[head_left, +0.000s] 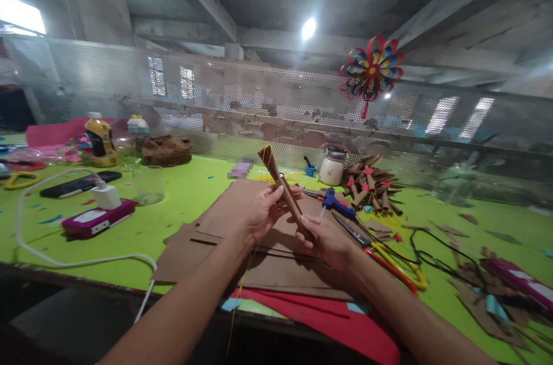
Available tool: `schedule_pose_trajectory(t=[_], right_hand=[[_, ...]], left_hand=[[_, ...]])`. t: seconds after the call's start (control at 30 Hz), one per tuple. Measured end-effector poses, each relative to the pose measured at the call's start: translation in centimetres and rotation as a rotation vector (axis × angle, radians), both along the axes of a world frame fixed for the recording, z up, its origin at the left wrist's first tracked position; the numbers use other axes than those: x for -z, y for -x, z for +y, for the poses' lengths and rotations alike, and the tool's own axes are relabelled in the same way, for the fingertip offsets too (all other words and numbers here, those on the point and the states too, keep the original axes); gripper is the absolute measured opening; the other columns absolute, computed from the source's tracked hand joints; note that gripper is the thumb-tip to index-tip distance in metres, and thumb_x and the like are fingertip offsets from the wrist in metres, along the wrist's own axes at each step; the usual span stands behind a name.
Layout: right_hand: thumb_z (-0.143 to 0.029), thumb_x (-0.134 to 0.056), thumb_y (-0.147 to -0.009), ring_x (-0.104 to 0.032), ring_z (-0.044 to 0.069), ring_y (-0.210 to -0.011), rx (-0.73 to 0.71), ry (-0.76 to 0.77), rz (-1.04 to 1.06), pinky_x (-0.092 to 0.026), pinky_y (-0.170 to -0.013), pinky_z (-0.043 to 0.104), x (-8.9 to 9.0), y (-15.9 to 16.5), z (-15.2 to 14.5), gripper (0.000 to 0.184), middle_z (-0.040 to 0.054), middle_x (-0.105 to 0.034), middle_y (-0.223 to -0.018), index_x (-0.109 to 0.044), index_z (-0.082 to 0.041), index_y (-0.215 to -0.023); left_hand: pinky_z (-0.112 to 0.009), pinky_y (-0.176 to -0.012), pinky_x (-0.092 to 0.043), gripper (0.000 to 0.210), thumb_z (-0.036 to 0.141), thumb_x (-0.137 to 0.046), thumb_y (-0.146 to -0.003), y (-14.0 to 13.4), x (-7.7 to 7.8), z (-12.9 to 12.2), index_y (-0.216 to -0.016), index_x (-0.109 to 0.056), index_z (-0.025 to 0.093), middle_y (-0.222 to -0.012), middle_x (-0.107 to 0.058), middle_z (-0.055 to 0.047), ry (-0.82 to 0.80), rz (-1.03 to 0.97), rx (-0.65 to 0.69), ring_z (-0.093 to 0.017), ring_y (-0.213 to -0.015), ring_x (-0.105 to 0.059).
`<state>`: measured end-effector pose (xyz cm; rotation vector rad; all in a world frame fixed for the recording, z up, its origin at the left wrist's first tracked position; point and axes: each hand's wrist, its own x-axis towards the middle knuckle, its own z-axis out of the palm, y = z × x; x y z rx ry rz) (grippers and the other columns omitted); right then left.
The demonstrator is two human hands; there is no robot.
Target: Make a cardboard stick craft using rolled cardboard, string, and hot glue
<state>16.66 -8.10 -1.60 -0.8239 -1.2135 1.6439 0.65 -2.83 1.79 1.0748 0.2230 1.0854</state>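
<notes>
A slim brown paper roll point(292, 202) is held at a slant above the table, its fringed, flared end pointing up and left. My left hand point(263, 212) pinches it around the middle between thumb and fingers. Lower down, my right hand point(326, 238) is closed on the bottom end. Thin yellow string point(242, 287) loops over the fringed top and also hangs below my left hand. Under both hands lies a stack of brown paper sheets point(224, 209). Close by on the right are a blue glue gun point(337, 202) and scissors with red and yellow handles point(352, 231).
Several finished brown rolls point(374, 186) are heaped at the back right beside a lidded jar point(332, 166). Purple power strip point(99, 218), phone point(78, 184), clear cup point(149, 186) and bottle point(100, 140) stand left. Red sheets point(319, 319) overhang the front edge. Perforated metal screen point(259, 88) closes the back.
</notes>
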Motion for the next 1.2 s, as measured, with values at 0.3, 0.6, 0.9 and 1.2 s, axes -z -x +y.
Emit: schedule_pose_trajectory(t=[0.3,0.6,0.9,1.2], right_hand=[[-0.048,-0.057,-0.078,-0.038,0.006,-0.046,0.059,-0.120,-0.120,-0.024,-0.044,0.020,0.1,-0.7,0.4,0.040,-0.0014,-0.050,-0.061,-0.061,-0.014,-0.100],[-0.051,-0.050,-0.081,-0.034,0.006,-0.047,0.122,-0.203,-0.275,-0.024,-0.045,0.020,-0.8,-1.0,0.1,0.045,-0.0025,-0.048,-0.060,-0.061,-0.013,-0.102],[-0.049,-0.044,-0.086,-0.042,0.009,-0.053,0.180,-0.544,-0.660,-0.032,-0.051,0.022,-1.0,-1.6,0.8,0.039,-0.0016,-0.052,-0.062,-0.061,-0.014,-0.091],[-0.036,-0.043,-0.088,-0.049,0.011,-0.053,0.234,-0.677,-0.761,-0.038,-0.050,0.023,-1.2,-2.1,0.9,0.032,0.0002,-0.056,-0.063,-0.060,-0.018,-0.108]], left_hand=[[-0.029,-0.076,-0.044,0.016,0.023,-0.068,-0.073,0.0,0.8,1.2,-0.088,-0.067,0.017,-0.090,-0.067,-0.005,0.071,0.000,-0.098,-0.013,-0.081,-0.060],[-0.026,-0.072,-0.042,0.017,0.025,-0.070,-0.071,0.0,0.7,1.2,-0.087,-0.068,0.018,-0.087,-0.066,-0.003,0.107,0.029,-0.114,-0.013,-0.079,-0.057],[-0.024,-0.073,-0.042,0.020,0.026,-0.073,-0.068,0.0,0.7,0.8,-0.086,-0.069,0.017,-0.088,-0.065,-0.003,0.075,0.055,-0.148,-0.012,-0.081,-0.056],[-0.031,-0.079,-0.045,0.031,0.034,-0.066,-0.073,-0.2,0.0,-0.3,-0.098,-0.066,0.015,-0.101,-0.065,-0.010,-0.096,0.267,-0.112,-0.019,-0.094,-0.057]])
